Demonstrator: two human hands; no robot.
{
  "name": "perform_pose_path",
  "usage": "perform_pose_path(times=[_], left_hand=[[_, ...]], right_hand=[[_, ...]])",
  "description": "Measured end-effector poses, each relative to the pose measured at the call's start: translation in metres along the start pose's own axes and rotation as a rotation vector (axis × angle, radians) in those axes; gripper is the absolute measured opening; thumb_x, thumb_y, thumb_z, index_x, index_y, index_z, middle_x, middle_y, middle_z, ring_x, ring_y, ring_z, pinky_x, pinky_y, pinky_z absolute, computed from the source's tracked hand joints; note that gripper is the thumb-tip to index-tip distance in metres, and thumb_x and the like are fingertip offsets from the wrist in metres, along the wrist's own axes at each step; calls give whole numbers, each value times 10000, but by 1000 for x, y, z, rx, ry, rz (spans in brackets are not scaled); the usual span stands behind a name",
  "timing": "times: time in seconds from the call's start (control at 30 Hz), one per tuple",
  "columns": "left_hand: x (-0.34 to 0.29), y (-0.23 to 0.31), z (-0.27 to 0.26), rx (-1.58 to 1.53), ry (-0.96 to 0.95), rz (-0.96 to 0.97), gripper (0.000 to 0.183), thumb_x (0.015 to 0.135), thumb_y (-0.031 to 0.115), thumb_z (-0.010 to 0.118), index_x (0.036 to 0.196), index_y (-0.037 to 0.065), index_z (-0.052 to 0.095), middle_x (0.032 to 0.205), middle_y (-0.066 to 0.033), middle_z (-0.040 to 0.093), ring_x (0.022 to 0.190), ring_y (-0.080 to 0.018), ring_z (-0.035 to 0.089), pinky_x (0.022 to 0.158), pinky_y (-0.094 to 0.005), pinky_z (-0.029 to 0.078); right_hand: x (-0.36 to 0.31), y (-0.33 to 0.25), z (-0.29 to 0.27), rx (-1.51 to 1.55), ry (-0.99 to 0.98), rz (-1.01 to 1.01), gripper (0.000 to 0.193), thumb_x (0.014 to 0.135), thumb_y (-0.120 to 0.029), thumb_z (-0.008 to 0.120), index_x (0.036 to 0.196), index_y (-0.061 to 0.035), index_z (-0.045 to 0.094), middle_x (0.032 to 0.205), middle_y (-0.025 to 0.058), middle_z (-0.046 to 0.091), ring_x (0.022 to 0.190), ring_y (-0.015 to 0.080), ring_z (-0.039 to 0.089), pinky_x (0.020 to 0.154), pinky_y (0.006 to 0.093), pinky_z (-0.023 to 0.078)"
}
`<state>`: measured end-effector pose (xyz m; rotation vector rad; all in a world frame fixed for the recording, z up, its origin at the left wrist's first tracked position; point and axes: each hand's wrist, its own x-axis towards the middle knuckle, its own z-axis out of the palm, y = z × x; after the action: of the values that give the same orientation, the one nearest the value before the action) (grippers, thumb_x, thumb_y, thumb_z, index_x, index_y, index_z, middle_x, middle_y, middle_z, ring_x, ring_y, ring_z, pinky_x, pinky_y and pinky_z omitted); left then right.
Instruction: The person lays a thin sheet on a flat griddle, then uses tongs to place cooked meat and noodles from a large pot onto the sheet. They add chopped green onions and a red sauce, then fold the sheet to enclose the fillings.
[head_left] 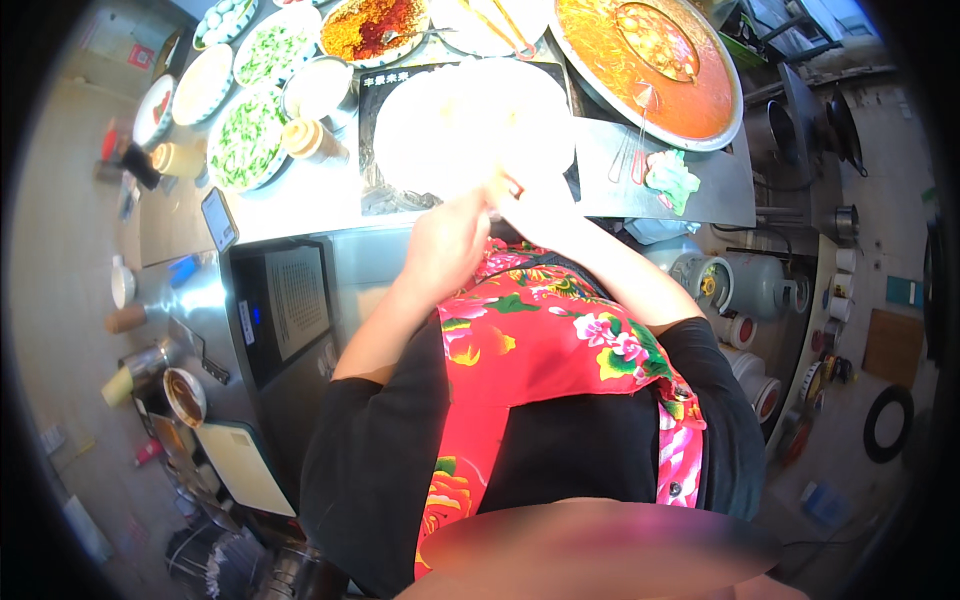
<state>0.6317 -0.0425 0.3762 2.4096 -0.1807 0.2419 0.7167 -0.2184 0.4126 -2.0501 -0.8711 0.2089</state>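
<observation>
My left hand (452, 238) and my right hand (540, 212) meet in front of my chest, at the near edge of the counter. Both look closed, their fingers drawn together and touching. Strong glare washes out the fingertips, so anything between them cannot be made out. Just beyond lies a large round white surface (470, 125) set in a dark square frame, too bright for detail. To its left stand a squeeze bottle (310, 140) and a bowl of chopped greens (247, 138). On the right, a whisk (625, 155) lies near a crumpled pale green cloth (672, 180).
A wide basin of red-orange soup (690, 100) fills the far right, beside a plate of ground spices (375, 28). A phone (219, 220) leans at the counter's left edge. Gas cylinders (755, 280) stand low on the right. A floral red apron (560, 340) covers my front.
</observation>
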Motion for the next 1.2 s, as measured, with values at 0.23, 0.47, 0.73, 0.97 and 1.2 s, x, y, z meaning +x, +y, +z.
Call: perform_pose_path(times=[0.23, 0.47, 0.73, 0.97, 1.2], left_hand=[[20, -58, 32, -2115, 74, -431, 403, 1035, 368, 530, 1219, 14, 584, 1127, -135, 679, 1071, -270, 647, 948, -439, 525], [34, -56, 48, -2219, 74, -385, 649, 985, 601, 494, 1362, 73, 508, 1175, -94, 627, 1071, -207, 596, 979, -358, 480], [62, -96, 1, -820, 722, -511, 314, 991, 227, 643, 1151, -43, 663, 1066, -107, 695, 1075, -161, 631, 904, -311, 528], [66, -82, 25, 265, -62, -139, 225, 930, 199, 648, 1122, 88, 684, 1017, -121, 683, 953, -276, 656, 873, -354, 541], [65, -86, 32, 412, 35, -73, 291, 920, 303, 671, 1138, 110, 672, 993, -119, 674, 950, -272, 646, 875, -364, 531]], right_hand=[[12, -8, 30, -247, 121, -611, 143, 840, -132, 648, 934, -26, 626, 928, 120, 608, 888, 321, 614, 808, 436, 511], [6, -4, 55, -115, -171, -444, 155, 879, -155, 643, 926, -12, 604, 869, 160, 600, 861, 360, 603, 758, 440, 493], [118, 32, 21, -158, -512, 5, 248, 946, -254, 610, 1104, -65, 640, 1006, 154, 667, 952, 282, 655, 864, 410, 524], [77, 114, -65, -569, -208, -98, 407, 948, -252, 607, 1323, -105, 554, 1079, 182, 665, 929, 327, 662, 833, 433, 542], [66, 111, -63, -522, -190, -203, 504, 942, -271, 620, 1402, -113, 485, 1080, 197, 654, 924, 350, 658, 831, 437, 540]])
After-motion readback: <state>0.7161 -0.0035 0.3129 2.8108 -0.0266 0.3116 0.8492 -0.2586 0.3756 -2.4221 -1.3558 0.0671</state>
